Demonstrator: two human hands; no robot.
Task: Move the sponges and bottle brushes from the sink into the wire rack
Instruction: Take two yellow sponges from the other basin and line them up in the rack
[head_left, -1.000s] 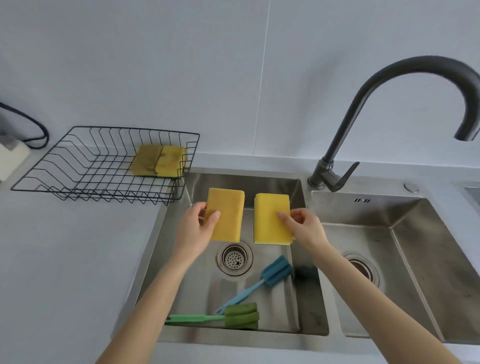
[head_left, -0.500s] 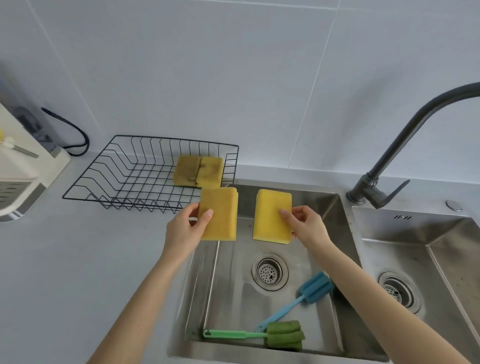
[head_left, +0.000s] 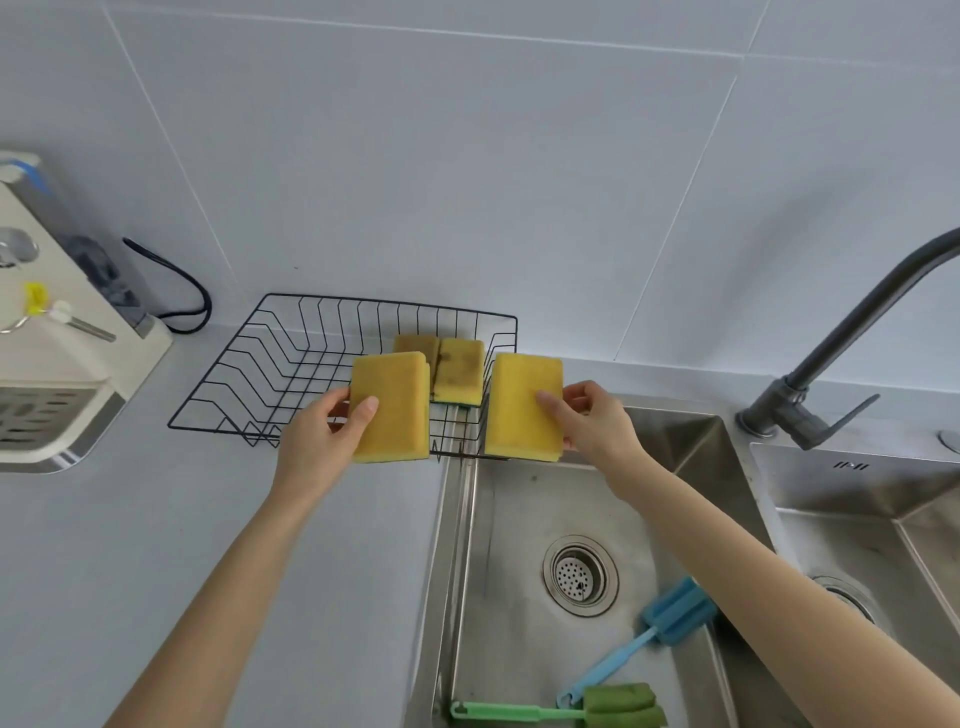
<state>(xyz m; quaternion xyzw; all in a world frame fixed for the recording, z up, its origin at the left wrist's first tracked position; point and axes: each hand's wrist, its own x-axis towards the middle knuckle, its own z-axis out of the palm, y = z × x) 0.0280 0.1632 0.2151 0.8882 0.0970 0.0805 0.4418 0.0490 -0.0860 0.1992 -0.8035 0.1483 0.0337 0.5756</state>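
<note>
Pale grey countertop (head_left: 130, 545) runs under a wall of large pale grey tiles (head_left: 467, 156), with a stainless steel double sink (head_left: 691, 431) set into it and a dark grey curved tap (head_left: 831, 358) behind. The left hand (head_left: 322, 441) grips one yellow rectangular sponge (head_left: 390, 408) by its edge; the right hand (head_left: 597, 421) pinches a second yellow sponge (head_left: 524, 408). Both are held above the near edge of the black wire rack (head_left: 291, 364), where two worn yellow sponges (head_left: 441, 364) lie. A blue foam bottle brush (head_left: 670, 618) and a green foam bottle brush (head_left: 597, 709) rest in the left basin. A white appliance (head_left: 57, 374) stands at far left.
</note>
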